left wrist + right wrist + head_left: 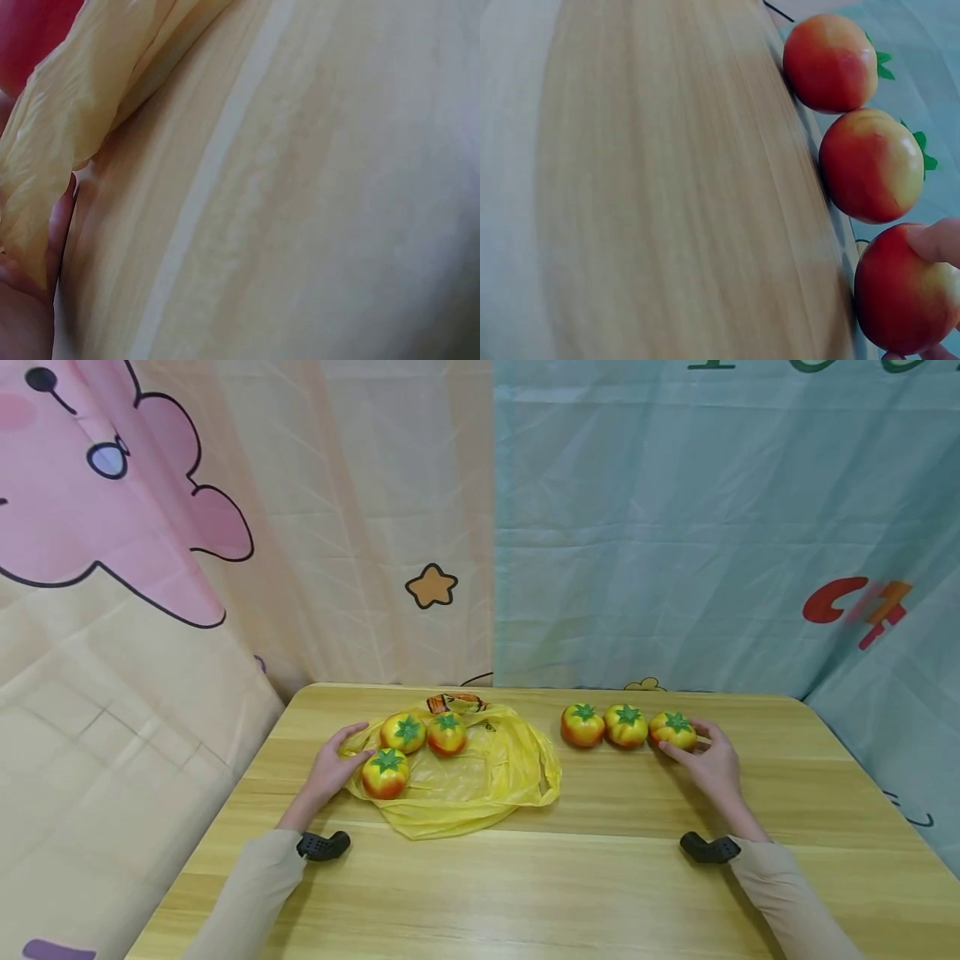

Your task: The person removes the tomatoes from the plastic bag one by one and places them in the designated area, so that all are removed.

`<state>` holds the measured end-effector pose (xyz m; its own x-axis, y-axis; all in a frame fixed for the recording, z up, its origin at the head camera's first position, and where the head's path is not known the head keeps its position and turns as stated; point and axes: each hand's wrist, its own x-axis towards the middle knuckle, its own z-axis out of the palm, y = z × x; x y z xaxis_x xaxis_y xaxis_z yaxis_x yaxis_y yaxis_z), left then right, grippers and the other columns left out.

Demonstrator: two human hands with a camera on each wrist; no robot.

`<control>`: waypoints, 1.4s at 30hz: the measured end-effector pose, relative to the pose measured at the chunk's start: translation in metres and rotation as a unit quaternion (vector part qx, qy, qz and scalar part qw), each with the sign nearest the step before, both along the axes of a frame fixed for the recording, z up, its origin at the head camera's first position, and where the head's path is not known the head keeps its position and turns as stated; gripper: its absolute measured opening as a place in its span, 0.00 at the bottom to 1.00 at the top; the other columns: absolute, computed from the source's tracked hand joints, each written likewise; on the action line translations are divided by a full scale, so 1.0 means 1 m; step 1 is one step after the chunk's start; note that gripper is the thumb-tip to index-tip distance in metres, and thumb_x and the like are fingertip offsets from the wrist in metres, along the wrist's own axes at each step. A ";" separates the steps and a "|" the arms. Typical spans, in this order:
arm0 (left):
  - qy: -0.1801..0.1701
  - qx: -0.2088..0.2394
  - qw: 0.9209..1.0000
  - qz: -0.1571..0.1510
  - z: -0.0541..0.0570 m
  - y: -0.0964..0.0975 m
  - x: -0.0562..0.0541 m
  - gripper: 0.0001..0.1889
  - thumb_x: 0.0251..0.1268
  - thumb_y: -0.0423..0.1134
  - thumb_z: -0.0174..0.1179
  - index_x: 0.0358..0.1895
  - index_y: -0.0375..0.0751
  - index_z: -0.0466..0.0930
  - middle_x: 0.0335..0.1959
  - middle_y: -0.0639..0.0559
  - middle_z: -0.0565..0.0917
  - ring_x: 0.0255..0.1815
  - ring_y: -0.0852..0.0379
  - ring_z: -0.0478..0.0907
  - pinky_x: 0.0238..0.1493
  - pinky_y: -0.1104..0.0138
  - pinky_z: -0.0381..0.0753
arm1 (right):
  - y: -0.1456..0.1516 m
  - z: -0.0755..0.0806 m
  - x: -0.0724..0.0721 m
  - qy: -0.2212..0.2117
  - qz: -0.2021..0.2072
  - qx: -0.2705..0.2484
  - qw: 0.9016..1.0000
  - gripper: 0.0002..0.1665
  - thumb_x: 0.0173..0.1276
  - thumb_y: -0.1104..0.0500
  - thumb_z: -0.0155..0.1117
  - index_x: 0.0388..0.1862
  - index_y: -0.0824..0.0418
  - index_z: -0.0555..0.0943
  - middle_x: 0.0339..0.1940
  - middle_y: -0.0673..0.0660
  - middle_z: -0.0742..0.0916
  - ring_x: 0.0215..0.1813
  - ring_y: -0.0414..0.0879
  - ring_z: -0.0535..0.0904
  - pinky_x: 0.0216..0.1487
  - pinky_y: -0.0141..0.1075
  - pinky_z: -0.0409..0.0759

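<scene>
A yellow plastic bag (457, 781) lies spread on the table, with three red-and-yellow toy tomatoes on it: a front one (386, 775), a back-left one (403, 732) and a back-right one (447, 735). At the bag's left edge, my left hand (332, 770) holds the plastic between thumb and fingers, its thumb beside the front tomato. My right hand (711, 763) grips the rightmost tomato (672, 730) of a row, thumb in front and fingers behind. That tomato (901, 292) also shows in the right wrist view. Two more, a middle tomato (626, 727) and a left tomato (582, 727), complete the row.
The wooden table (495, 893) has its back edge close behind the bag and the row. A printed cloth (645, 527) hangs behind it. Each wrist carries a black camera mount, the left mount (324, 846) and the right mount (709, 848).
</scene>
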<state>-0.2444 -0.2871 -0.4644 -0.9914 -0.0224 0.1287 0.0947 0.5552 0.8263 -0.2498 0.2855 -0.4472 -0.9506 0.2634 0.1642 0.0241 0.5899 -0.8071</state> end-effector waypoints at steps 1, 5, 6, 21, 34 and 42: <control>0.001 0.000 1.000 0.000 0.000 0.000 0.000 0.28 0.66 0.38 0.60 0.68 0.38 0.65 0.71 0.37 0.64 0.75 0.38 0.53 0.75 0.44 0.50 | 0.000 0.000 0.000 -0.001 0.000 0.000 1.000 0.44 0.60 0.50 0.70 0.68 0.69 0.64 0.63 0.72 0.73 0.57 0.64 0.75 0.33 0.12 0.64; 0.001 0.002 1.000 -0.001 -0.001 -0.001 0.000 0.28 0.67 0.38 0.60 0.68 0.38 0.65 0.72 0.37 0.64 0.75 0.38 0.53 0.75 0.44 0.50 | -0.001 -0.001 -0.001 0.000 0.003 0.003 1.000 0.44 0.61 0.50 0.70 0.68 0.70 0.64 0.63 0.72 0.73 0.56 0.63 0.75 0.33 0.12 0.63; 0.001 0.002 1.000 0.000 0.000 -0.001 0.000 0.28 0.67 0.38 0.60 0.68 0.38 0.65 0.72 0.37 0.64 0.75 0.38 0.53 0.75 0.44 0.50 | -0.001 -0.001 -0.001 0.002 0.003 0.003 1.000 0.44 0.61 0.51 0.70 0.68 0.70 0.64 0.63 0.72 0.73 0.56 0.63 0.75 0.33 0.12 0.63; 0.001 0.012 1.000 -0.003 0.000 -0.001 -0.001 0.28 0.66 0.38 0.60 0.68 0.37 0.66 0.71 0.37 0.65 0.76 0.39 0.53 0.75 0.44 0.49 | 0.000 -0.005 0.001 0.020 -0.003 -0.004 1.000 0.43 0.59 0.52 0.72 0.67 0.69 0.66 0.61 0.71 0.74 0.52 0.57 0.75 0.34 0.10 0.66; 0.001 0.009 1.000 -0.001 0.000 0.000 -0.001 0.27 0.66 0.37 0.60 0.68 0.37 0.65 0.71 0.37 0.65 0.76 0.39 0.53 0.75 0.44 0.49 | -0.005 0.002 0.007 0.039 -0.014 0.005 0.999 0.42 0.58 0.52 0.72 0.67 0.68 0.67 0.64 0.71 0.72 0.59 0.62 0.72 0.45 0.22 0.70; 0.008 0.008 1.000 -0.006 0.000 0.000 0.000 0.27 0.66 0.36 0.60 0.67 0.36 0.66 0.71 0.36 0.65 0.75 0.38 0.53 0.75 0.44 0.49 | -0.019 0.012 0.010 0.091 -0.029 0.013 0.995 0.39 0.55 0.59 0.74 0.64 0.68 0.70 0.63 0.71 0.72 0.61 0.62 0.69 0.57 0.51 0.72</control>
